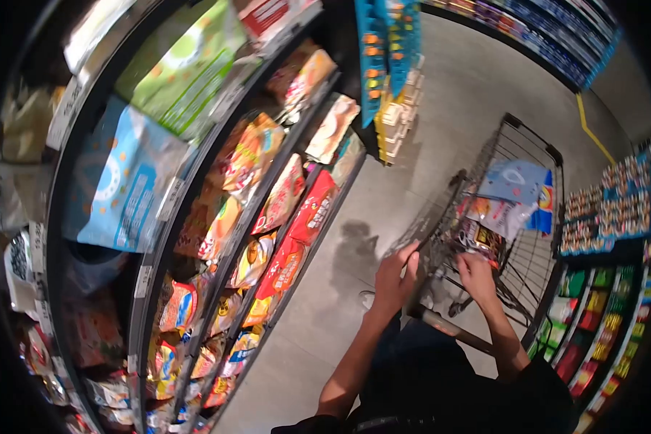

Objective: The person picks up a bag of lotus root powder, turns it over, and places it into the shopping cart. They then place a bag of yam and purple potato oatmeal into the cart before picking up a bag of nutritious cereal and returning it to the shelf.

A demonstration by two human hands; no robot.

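A metal shopping cart [522,286] with a dark frame stands in front of me, tilted in this view. My right hand [476,276] reaches over its basket, fingers closed at the near edge of a dark brown snack bag [482,242]. Beyond that bag lie a clear-and-white package [500,217], a light blue bag [515,179] and a blue-and-yellow packet [544,206]. My left hand [396,276] is beside the cart's left side, fingers stretched forward and thumb apart, nothing in it. The cart's handlebar [445,329] runs between my forearms, close to my body.
Shelves of bagged snacks [289,267] line the left, with large blue [126,173] and green bags [184,69] nearest. A blue hanging display [388,50] marks the shelf end. Racks of small packs [602,206] stand right of the cart. Grey floor [452,79] extends ahead toward another shelf [535,29].
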